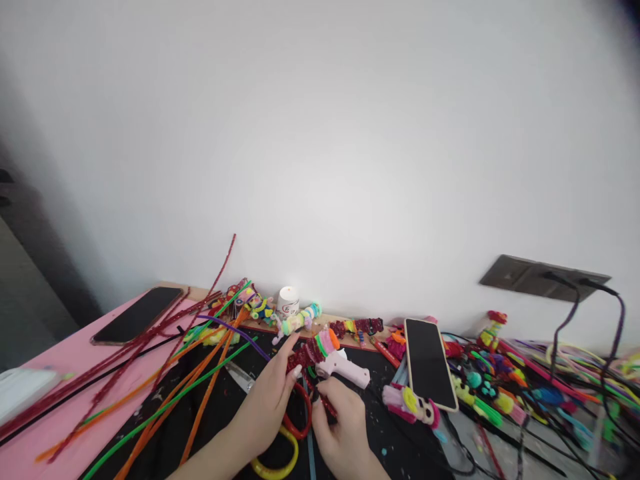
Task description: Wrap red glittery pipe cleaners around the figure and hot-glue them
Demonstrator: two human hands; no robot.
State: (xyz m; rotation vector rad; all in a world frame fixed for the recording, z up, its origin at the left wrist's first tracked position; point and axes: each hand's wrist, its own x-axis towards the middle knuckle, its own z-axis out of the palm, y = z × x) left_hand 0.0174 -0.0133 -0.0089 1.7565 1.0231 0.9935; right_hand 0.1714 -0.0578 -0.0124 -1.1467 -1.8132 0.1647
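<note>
Black mat (410, 443), scissors (299, 433), glue gun (351, 371) close, left fingers (284, 356) gripping coil (309, 351), right fingers (337, 393) strand (328, 405)

A pale wall (320, 153), brightest near its middle, bears a grey socket panel (511, 275) behind a partly pink table (80, 363).

Can make out dark printed marks (289, 308) on a white cup (289, 294), at about seven o'clock from the middle of the view (looks like lettering, but comes out too small and blurred to spell). Cannot read with certainty any word, brand, number or sign, there or anywhere else around the dial.
</note>
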